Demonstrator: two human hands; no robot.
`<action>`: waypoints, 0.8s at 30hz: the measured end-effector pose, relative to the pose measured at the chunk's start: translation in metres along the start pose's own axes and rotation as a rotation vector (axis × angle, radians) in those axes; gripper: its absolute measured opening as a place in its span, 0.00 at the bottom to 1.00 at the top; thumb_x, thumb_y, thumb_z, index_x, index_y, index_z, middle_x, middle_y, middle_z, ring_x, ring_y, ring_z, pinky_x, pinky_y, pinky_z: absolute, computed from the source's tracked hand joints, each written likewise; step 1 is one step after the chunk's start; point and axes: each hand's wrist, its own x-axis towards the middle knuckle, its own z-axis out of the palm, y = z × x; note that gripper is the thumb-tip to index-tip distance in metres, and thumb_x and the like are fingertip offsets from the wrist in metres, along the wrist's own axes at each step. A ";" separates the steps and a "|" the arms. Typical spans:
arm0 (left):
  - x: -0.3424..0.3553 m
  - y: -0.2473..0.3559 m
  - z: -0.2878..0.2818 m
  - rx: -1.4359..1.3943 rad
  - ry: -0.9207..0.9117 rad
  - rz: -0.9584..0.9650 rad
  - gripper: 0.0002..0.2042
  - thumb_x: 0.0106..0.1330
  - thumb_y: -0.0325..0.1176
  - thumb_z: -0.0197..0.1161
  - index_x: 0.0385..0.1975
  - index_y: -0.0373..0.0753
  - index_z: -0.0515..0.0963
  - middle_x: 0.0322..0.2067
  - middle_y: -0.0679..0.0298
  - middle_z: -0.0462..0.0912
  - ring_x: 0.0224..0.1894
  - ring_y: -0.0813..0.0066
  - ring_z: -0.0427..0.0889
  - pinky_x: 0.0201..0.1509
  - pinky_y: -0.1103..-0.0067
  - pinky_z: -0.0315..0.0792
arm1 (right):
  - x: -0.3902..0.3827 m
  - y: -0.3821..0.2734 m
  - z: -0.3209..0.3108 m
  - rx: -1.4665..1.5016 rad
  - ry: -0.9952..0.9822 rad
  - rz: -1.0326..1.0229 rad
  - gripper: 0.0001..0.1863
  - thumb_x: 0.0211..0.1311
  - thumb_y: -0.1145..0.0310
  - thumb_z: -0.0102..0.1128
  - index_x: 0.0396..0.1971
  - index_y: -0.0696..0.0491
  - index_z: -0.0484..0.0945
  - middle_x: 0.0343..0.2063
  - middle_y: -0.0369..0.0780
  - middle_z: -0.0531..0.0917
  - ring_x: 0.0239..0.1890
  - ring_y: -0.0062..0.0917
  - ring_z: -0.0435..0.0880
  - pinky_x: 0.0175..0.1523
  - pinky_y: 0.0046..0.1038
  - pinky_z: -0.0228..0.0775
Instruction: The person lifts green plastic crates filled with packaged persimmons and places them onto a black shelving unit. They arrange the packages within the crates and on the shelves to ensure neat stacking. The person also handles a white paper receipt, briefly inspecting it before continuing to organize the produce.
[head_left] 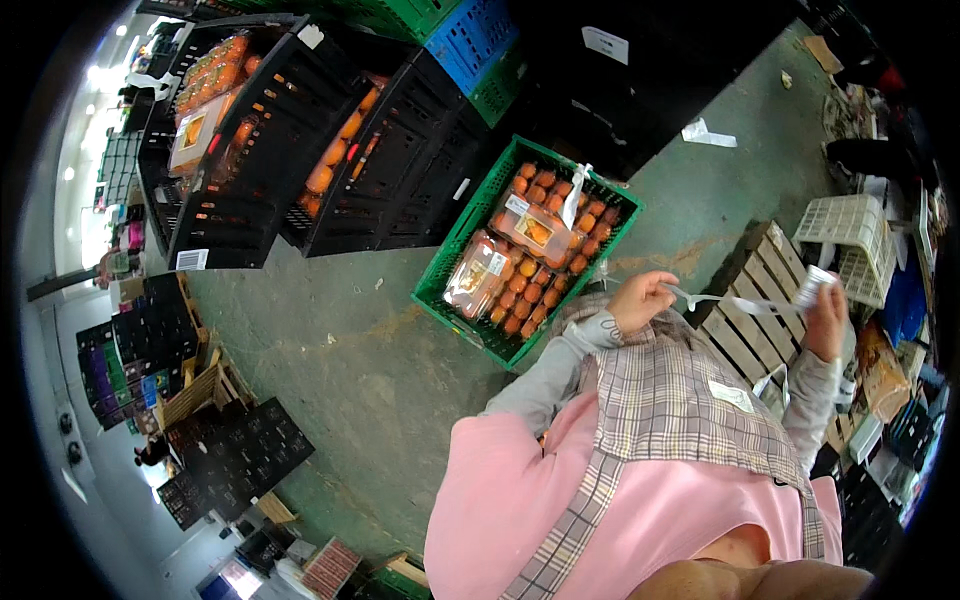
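Note:
My right hand (pixel 826 322) is closed around a small white roll of labels (pixel 815 287). A narrow pale strip (pixel 745 303) runs from the roll across to my left hand (pixel 640 302), whose fingers pinch its end. Just beyond my left hand, a green plastic crate (pixel 463 333) sits low and tilted in view. It holds clear packs of round orange-red fruit. One labelled pack (pixel 535 228) lies near the far side, with a white strip (pixel 574 197) on it, and another labelled pack (pixel 474 275) lies at the left.
Tall black crates (pixel 250 150) with packed orange fruit stand at the far left, beside blue (pixel 470 45) and green crates. A wooden pallet (pixel 752 300) lies to my right, near a cream basket (pixel 845 225) and clutter. Paper scraps (pixel 709 134) litter the green floor. More black crates (pixel 240 460) stand at left.

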 end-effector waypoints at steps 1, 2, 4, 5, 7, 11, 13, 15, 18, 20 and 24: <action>-0.001 0.001 -0.005 -0.048 0.028 0.003 0.17 0.70 0.27 0.58 0.57 0.32 0.71 0.42 0.57 0.84 0.44 0.76 0.81 0.49 0.80 0.76 | 0.013 -0.009 -0.043 -0.103 0.016 -0.028 0.15 0.73 0.67 0.54 0.56 0.54 0.74 0.42 0.31 0.81 0.40 0.13 0.78 0.45 0.19 0.70; -0.003 -0.001 -0.010 -0.099 0.062 0.005 0.17 0.70 0.27 0.58 0.57 0.32 0.71 0.42 0.57 0.84 0.44 0.76 0.82 0.49 0.79 0.76 | 0.023 -0.025 -0.062 -0.068 -0.003 -0.044 0.18 0.71 0.69 0.56 0.58 0.55 0.72 0.44 0.32 0.81 0.42 0.14 0.78 0.47 0.18 0.69; -0.014 -0.015 -0.027 -0.148 0.231 -0.010 0.16 0.70 0.27 0.58 0.56 0.34 0.72 0.42 0.57 0.84 0.43 0.74 0.82 0.48 0.79 0.76 | 0.036 -0.067 -0.079 -0.245 -0.057 -0.061 0.17 0.70 0.70 0.57 0.56 0.58 0.72 0.43 0.34 0.81 0.41 0.14 0.78 0.45 0.18 0.69; -0.023 -0.030 -0.037 -0.176 0.329 0.012 0.16 0.69 0.27 0.59 0.56 0.35 0.73 0.42 0.58 0.85 0.42 0.74 0.83 0.47 0.79 0.77 | 0.049 -0.097 -0.079 -0.328 -0.353 0.056 0.16 0.68 0.69 0.60 0.52 0.58 0.74 0.42 0.35 0.81 0.40 0.14 0.78 0.45 0.19 0.69; -0.045 -0.055 -0.052 -0.198 0.532 0.021 0.16 0.69 0.27 0.60 0.55 0.36 0.73 0.41 0.59 0.85 0.41 0.73 0.84 0.46 0.78 0.77 | 0.080 -0.112 -0.065 -0.553 -0.644 0.332 0.14 0.62 0.68 0.66 0.44 0.58 0.78 0.38 0.35 0.81 0.38 0.15 0.78 0.42 0.21 0.70; -0.101 -0.098 -0.068 -0.158 0.971 -0.001 0.14 0.67 0.28 0.61 0.51 0.34 0.76 0.37 0.60 0.86 0.34 0.76 0.83 0.39 0.80 0.77 | 0.131 -0.022 0.003 -1.580 -0.954 -0.153 0.15 0.52 0.61 0.70 0.35 0.56 0.82 0.29 0.46 0.84 0.36 0.40 0.85 0.46 0.37 0.76; -0.119 -0.111 -0.071 -0.329 1.182 -0.005 0.13 0.65 0.28 0.63 0.49 0.35 0.77 0.34 0.62 0.86 0.30 0.77 0.82 0.37 0.81 0.77 | 0.138 0.027 0.055 -1.962 -1.040 -0.139 0.16 0.50 0.58 0.69 0.34 0.54 0.83 0.31 0.46 0.85 0.38 0.44 0.84 0.43 0.42 0.76; -0.139 -0.130 -0.082 -0.550 1.217 0.010 0.13 0.63 0.28 0.65 0.47 0.35 0.78 0.31 0.65 0.84 0.27 0.80 0.79 0.33 0.82 0.75 | 0.140 0.061 0.090 -1.418 -1.226 -0.132 0.16 0.52 0.58 0.68 0.36 0.54 0.82 0.30 0.48 0.84 0.37 0.47 0.83 0.42 0.45 0.74; -0.129 -0.101 -0.096 -0.758 1.429 -0.042 0.15 0.62 0.26 0.63 0.49 0.34 0.76 0.26 0.66 0.80 0.22 0.82 0.73 0.25 0.84 0.67 | 0.129 0.092 0.155 -1.246 -1.394 -0.020 0.18 0.55 0.57 0.66 0.35 0.58 0.78 0.28 0.52 0.81 0.34 0.49 0.81 0.38 0.42 0.71; -0.130 -0.140 -0.125 -0.831 1.444 0.094 0.16 0.65 0.25 0.58 0.53 0.33 0.73 0.27 0.60 0.83 0.20 0.80 0.73 0.21 0.83 0.64 | 0.129 0.133 0.177 -1.170 -1.344 0.006 0.19 0.56 0.56 0.65 0.35 0.58 0.77 0.29 0.51 0.81 0.33 0.48 0.81 0.37 0.41 0.70; -0.138 -0.261 -0.200 -1.208 1.200 0.355 0.21 0.68 0.32 0.58 0.60 0.36 0.67 0.47 0.54 0.77 0.36 0.65 0.76 0.33 0.76 0.72 | 0.143 0.224 0.227 -1.211 -1.286 -0.020 0.22 0.58 0.55 0.64 0.44 0.57 0.78 0.37 0.50 0.83 0.41 0.46 0.82 0.45 0.39 0.73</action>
